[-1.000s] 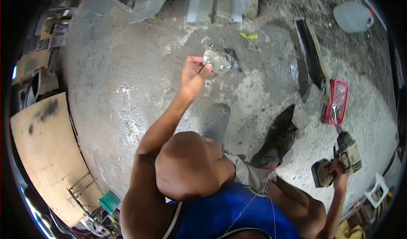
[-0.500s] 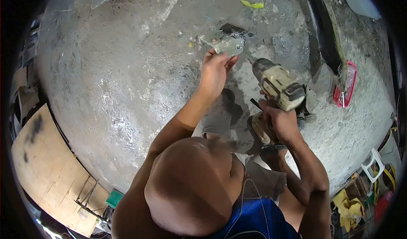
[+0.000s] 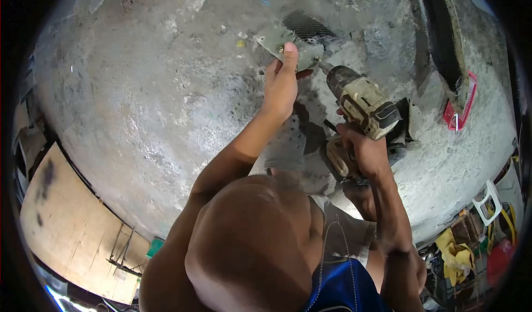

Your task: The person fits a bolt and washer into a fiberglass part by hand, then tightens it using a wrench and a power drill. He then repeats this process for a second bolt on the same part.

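Observation:
My left hand [image 3: 281, 88] grips a flat, greyish translucent plate [image 3: 306, 56], its thumb on top and its fingers underneath. Small fasteners show on the plate. In my right hand [image 3: 366, 151] is a beige and black power drill [image 3: 363, 101], held by its handle. The drill's tip points left and reaches the plate's right end, at a fastener there; whether the two touch is hard to tell. Just beyond the plate, a dark woven-looking strip [image 3: 307, 25] lies on the concrete floor [image 3: 166, 90].
A pink-red basket [image 3: 469, 102] and a long dark trough-like piece [image 3: 440, 29] lie at the right. A wooden board [image 3: 72, 223] is at the lower left. A white plastic frame [image 3: 487, 203] and a yellow cloth [image 3: 455, 256] sit among clutter at the lower right.
The drill's tip has come up to the plate's right end. My left thumb now lies across the top of the plate, which has turned slightly. The view has shifted a little.

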The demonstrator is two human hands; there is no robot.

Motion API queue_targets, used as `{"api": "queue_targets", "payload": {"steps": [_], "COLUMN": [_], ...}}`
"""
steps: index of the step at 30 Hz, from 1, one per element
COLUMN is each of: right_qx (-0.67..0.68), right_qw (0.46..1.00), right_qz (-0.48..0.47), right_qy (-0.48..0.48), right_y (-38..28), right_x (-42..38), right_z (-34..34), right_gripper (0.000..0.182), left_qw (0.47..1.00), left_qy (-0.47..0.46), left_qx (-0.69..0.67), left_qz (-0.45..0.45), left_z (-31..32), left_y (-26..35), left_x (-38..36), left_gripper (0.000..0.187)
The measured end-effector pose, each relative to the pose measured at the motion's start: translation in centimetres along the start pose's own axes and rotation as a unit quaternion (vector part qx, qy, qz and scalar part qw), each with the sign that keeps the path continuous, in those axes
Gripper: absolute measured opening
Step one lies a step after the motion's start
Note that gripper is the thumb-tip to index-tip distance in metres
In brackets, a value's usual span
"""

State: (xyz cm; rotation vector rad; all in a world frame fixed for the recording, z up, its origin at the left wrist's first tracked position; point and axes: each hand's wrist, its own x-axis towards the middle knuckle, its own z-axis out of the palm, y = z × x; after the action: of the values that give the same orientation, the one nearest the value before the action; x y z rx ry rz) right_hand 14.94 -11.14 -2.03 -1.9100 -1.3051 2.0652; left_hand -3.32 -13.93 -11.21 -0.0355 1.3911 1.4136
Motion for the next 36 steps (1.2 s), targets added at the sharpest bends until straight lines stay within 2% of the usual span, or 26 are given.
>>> {"api": "queue_targets", "payload": {"steps": [5,7,8,11,13,14,16,18,20,24,26,27,29,30,32,36], "right_qx": [-0.006,-0.049,-0.048,-0.022,-0.121,-0.12,-0.186,-0.211,-0.293,-0.297,-0.39,-0.391,-0.321,-0.319,-0.126,-0.086], "right_qw": [1.0,0.997,0.997,1.0,0.992,0.992,0.977,0.974,0.934,0.934,0.879,0.879,0.923,0.924,0.991,0.995], "right_qz": [-0.006,0.061,0.062,0.014,-0.043,-0.043,-0.105,-0.077,-0.202,-0.199,-0.274,-0.274,-0.211,-0.212,-0.034,-0.048], "right_qy": [0.019,-0.015,-0.015,0.012,0.01,0.007,-0.007,-0.021,0.015,-0.002,0.008,0.004,-0.019,-0.021,0.008,0.023], "right_y": [0.3,0.1,0.2,0.8,1.5,1.4,0.8,0.4,1.2,1.6,2.9,3.0,2.7,2.2,0.7,1.5], "right_x": [0.0,-0.2,-0.2,0.1,0.7,0.8,0.6,0.7,0.9,1.1,1.4,1.5,1.5,1.4,1.4,1.1], "right_z": [0.1,-0.7,-0.4,0.1,0.3,0.4,0.5,0.3,0.1,-0.3,-0.5,-0.5,-0.3,-0.1,0.4,1.4], "right_gripper": [0.029,0.029,0.029,0.032,0.034,0.034,0.033,0.032,0.033,0.036,0.037,0.037,0.036,0.036,0.034,0.034], "left_qw": [0.999,0.999,0.999,1.0,1.0,0.999,0.999,0.998,0.999,0.999,0.998,0.998,0.997,0.997,0.998,0.997], "left_qy": [-0.017,0.004,0.023,0.009,0.019,0.031,0.049,0.061,0.034,0.034,0.047,0.051,0.07,0.072,0.053,0.063], "left_qx": [-0.051,-0.038,-0.026,0.006,-0.001,-0.006,-0.006,-0.009,0.015,0.027,0.027,0.026,0.029,0.031,0.008,0.031], "left_qz": [0.001,-0.004,-0.009,0.0,-0.003,-0.008,-0.001,0.007,0.024,0.033,0.041,0.041,0.024,0.024,-0.019,-0.01], "left_z": [0.0,0.1,0.2,0.2,0.7,0.7,0.6,0.7,0.8,1.0,1.0,0.9,0.8,0.8,0.8,0.5], "left_y": [0.3,0.1,0.0,0.4,1.0,1.2,1.1,1.1,1.0,0.6,0.6,0.6,0.4,0.3,0.1,-0.2], "left_x": [-0.2,-0.3,-0.4,-0.6,-0.9,-1.1,-0.7,-0.6,-0.6,-0.7,-0.6,-0.7,-1.1,-1.3,-1.6,-1.5], "left_gripper": [0.051,0.051,0.051,0.056,0.054,0.053,0.048,0.045,0.042,0.04,0.041,0.041,0.044,0.044,0.047,0.049]}}
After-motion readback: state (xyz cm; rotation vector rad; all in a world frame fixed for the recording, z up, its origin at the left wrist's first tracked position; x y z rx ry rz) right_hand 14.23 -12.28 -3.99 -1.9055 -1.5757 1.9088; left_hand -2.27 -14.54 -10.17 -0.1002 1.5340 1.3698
